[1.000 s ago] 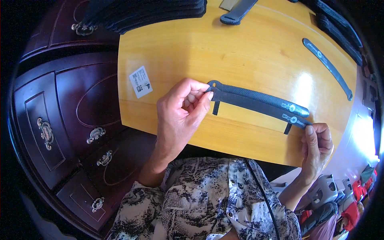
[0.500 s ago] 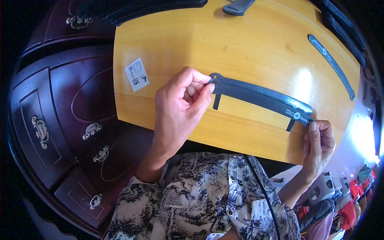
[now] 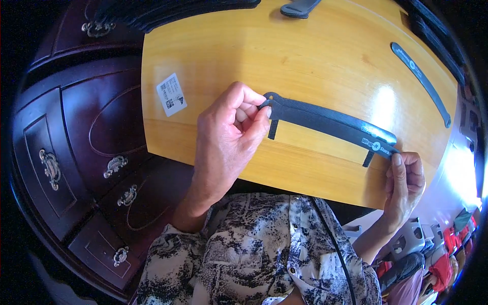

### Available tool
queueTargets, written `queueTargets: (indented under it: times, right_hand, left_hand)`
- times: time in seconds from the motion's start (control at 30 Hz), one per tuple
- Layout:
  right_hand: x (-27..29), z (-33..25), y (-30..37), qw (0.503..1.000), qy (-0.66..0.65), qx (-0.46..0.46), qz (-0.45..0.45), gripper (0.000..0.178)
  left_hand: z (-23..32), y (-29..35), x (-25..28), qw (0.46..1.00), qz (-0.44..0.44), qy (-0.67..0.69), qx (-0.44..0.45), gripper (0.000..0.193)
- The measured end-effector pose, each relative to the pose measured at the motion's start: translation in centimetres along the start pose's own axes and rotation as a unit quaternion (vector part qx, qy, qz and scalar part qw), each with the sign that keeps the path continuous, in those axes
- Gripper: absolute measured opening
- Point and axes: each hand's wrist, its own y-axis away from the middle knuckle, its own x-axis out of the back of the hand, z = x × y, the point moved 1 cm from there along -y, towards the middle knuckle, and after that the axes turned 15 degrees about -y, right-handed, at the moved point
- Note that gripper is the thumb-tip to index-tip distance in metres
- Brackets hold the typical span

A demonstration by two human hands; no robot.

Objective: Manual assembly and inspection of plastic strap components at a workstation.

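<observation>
Stretched between my hands over the wooden table is a black hook-and-loop storage strap [image 3: 320, 125] with white print near its right end. A second strap lies along its far edge, overlapping it, with a glossy tip [image 3: 389, 136] at the right. My left hand [image 3: 223, 132] pinches the left end, beside a small holed tab [image 3: 271, 96]. At the other end, my right hand [image 3: 405, 183] grips the tip between thumb and fingers. Two short black strips stick out below the strap, one near the left end [image 3: 273, 129] and one near the right [image 3: 368, 158].
On the yellow wooden table [image 3: 203, 66] a single strap [image 3: 421, 84] lies at the far right. Another dark strap [image 3: 301, 7] sits at the far edge, near a black pile [image 3: 183, 12]. A white label [image 3: 172, 94] is at the left, by dark drawers [image 3: 46, 168].
</observation>
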Motion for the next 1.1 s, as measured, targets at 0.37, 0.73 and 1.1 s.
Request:
queueTargets:
  times: [0.37,0.73,1.1]
  right_hand:
    - [-0.23,-0.04,0.10,0.999,0.015,-0.018,0.023,0.016]
    - [-0.31,0.21,-0.03,0.999,-0.012,-0.004,0.029,0.013]
    - [-0.79,-0.47,-0.20,0.998,0.012,-0.053,0.031,0.017]
  left_hand:
    - [-0.05,-0.03,-0.15,1.000,0.000,-0.002,0.001,0.013]
    - [0.18,-0.08,-0.47,1.000,-0.002,0.000,-0.004,0.013]
    - [0.28,-0.11,-0.05,0.999,-0.027,-0.016,0.021,0.016]
